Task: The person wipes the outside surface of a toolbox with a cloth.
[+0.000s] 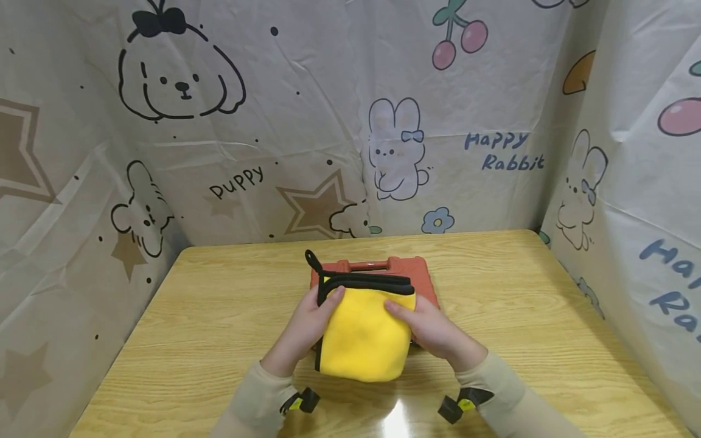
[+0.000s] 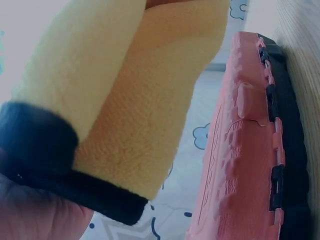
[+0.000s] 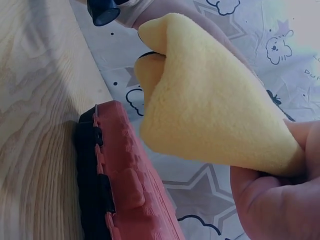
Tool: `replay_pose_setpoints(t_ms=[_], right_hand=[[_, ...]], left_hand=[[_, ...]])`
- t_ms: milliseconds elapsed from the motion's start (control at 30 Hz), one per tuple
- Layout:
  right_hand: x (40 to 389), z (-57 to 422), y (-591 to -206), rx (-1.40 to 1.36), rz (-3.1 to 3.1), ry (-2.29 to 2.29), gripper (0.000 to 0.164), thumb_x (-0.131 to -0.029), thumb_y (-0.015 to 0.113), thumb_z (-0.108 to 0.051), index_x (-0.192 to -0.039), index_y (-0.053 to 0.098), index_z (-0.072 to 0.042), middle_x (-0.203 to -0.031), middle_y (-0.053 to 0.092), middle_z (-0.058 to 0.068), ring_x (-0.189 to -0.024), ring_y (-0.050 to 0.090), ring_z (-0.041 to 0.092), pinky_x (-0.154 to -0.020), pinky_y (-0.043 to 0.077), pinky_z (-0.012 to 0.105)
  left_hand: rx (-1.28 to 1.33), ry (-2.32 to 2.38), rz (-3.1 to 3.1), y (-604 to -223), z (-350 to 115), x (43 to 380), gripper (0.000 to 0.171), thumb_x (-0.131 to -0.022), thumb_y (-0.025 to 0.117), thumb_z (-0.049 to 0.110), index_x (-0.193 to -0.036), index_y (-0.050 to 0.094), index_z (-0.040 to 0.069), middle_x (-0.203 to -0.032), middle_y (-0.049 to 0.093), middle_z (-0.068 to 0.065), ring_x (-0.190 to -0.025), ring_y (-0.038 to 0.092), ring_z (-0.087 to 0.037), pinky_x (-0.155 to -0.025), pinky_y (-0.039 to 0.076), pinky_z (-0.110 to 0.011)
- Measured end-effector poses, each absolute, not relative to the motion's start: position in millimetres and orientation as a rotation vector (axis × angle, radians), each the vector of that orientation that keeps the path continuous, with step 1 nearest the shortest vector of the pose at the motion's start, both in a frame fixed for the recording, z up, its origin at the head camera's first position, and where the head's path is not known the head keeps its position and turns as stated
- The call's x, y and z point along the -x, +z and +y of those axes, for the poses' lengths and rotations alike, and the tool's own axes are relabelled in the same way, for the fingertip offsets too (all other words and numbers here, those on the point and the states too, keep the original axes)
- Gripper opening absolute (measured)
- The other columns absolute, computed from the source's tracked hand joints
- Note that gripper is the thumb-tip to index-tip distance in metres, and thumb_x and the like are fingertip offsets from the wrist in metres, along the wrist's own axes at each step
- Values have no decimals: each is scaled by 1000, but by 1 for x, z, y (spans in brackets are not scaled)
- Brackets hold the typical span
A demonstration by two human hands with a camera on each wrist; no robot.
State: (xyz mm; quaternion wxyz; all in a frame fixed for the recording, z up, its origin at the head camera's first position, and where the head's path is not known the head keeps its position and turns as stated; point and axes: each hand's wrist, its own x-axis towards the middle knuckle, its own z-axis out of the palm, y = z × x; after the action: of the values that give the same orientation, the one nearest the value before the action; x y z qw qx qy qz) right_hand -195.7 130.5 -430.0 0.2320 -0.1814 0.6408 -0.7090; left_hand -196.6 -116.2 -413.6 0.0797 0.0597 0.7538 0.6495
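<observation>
Yellow fleecy cloth (image 1: 364,340) fills the gap between two hands, slightly below the middle of the head view. The left hand (image 1: 306,320) pinches its left edge, thumb on the front and the other fingers out of sight behind; the right hand (image 1: 438,328) grips the right edge likewise, its thumb also on the front. The cloth is folded, with black trim (image 1: 378,283) along its top and left edges and a black loop (image 1: 313,260) sticking up at its upper left corner.

Behind and partly hidden by it, a red case (image 1: 418,280) with a black base (image 2: 295,155) rests on the table (image 1: 230,304), its handle (image 1: 369,266) towards the top of the frame. Pale sleeves (image 1: 252,395) enter from the bottom, with a small black device at each wrist.

Across the upper frame hangs a white sheet (image 1: 306,79) printed with a puppy, rabbits, stars and cherries.
</observation>
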Motion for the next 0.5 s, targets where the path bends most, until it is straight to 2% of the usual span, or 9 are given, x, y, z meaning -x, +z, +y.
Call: replay_pose_setpoints(t_ms=[300, 500], right_hand=[[198, 131, -430, 442, 1664, -1992, 52, -110, 52, -28, -146, 43, 9, -114, 73, 2, -102, 75, 17, -87, 63, 40], [197, 134, -426, 431, 1618, -1981, 51, -110, 51, -32, -142, 48, 8, -113, 74, 2, -101, 75, 18, -86, 63, 40]], left_hand=[[-192, 1951, 2245, -416, -118, 196, 34, -109, 52, 31, -126, 60, 3, -87, 62, -4, -74, 64, -15, -78, 53, -28], [-199, 1941, 2201, -415, -116, 196, 35, -110, 51, 32, -127, 59, 2, -84, 62, -4, -72, 65, -15, -74, 55, -28]])
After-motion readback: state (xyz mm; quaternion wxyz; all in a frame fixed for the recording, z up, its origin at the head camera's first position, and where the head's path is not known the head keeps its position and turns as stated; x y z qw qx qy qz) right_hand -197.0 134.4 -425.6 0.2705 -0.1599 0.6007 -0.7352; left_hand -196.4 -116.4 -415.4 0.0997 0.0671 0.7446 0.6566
